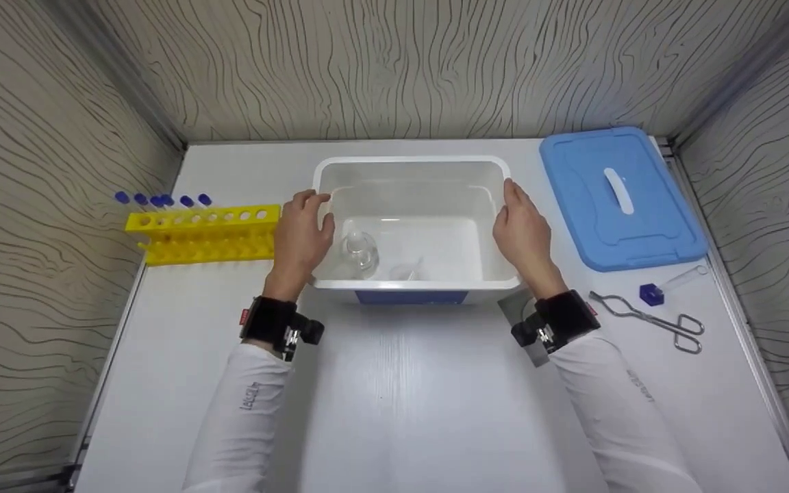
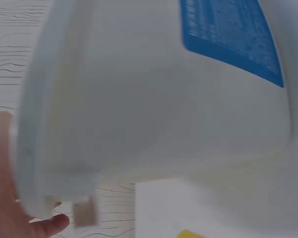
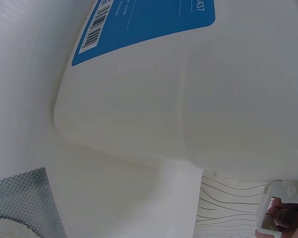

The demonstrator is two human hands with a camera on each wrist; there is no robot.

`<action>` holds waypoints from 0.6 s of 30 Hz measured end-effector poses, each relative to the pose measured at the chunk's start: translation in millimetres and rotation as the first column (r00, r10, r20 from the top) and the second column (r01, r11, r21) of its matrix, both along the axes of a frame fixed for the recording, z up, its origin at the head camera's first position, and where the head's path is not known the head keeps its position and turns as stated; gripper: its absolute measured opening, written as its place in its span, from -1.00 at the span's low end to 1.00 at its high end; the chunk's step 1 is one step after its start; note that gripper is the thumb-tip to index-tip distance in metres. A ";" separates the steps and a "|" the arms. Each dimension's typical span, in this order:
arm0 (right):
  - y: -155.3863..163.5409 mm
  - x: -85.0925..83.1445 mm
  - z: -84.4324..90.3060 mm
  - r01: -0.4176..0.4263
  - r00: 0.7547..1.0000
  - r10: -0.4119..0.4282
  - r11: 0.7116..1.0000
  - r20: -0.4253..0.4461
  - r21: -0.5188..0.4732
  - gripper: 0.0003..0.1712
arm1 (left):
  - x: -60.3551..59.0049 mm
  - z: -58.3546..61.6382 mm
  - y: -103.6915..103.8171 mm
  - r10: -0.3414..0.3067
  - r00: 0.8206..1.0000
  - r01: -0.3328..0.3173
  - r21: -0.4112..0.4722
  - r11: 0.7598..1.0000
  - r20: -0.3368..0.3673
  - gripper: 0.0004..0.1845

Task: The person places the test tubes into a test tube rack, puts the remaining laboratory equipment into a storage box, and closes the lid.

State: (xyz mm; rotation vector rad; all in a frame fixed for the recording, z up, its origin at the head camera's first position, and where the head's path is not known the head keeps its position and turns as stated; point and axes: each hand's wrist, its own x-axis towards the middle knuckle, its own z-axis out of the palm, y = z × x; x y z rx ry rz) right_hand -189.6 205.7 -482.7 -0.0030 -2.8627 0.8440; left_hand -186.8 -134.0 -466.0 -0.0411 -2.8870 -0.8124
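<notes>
A white plastic storage box (image 1: 429, 284) stands at the middle of the table between both hands. My left hand (image 1: 301, 233) grips its left rim, thumb toward the inside. On the opposite side, my right hand (image 1: 523, 229) holds the right rim; fingers show through a side handle in the right wrist view. A clear glass bottle (image 1: 360, 252) is inside the box at the left. Near the front wall lies a small clear piece of glassware (image 1: 406, 272), its kind too faint to make out. The box's front bears a blue label (image 2: 233, 37).
A yellow test tube rack (image 1: 203, 253) with several blue-capped tubes stands left. On the right lie a blue lid (image 1: 593, 236) with a white handle, a measuring cylinder (image 1: 682, 277) with a blue hexagonal base, and crucible tongs (image 1: 648, 317). Wire gauze (image 3: 37, 191) lies near the right wrist.
</notes>
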 end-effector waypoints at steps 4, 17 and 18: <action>-1.0 1.1 0.3 -0.002 1.000 0.002 1.000 -0.005 -0.010 -0.40 | -0.8 -12.9 -2.2 0.037 0.999 -0.036 0.036 0.999 -0.012 -0.50; 3.6 1.9 -0.4 0.009 1.000 -0.004 0.982 0.030 -0.186 -0.39 | 2.0 -20.8 -3.0 0.083 0.995 -0.074 0.159 0.984 -0.049 -0.51; 6.1 2.3 -0.5 0.012 0.999 -0.002 0.975 0.046 -0.223 -0.39 | 1.5 -20.7 -2.1 0.082 0.995 -0.073 0.155 0.985 -0.049 -0.51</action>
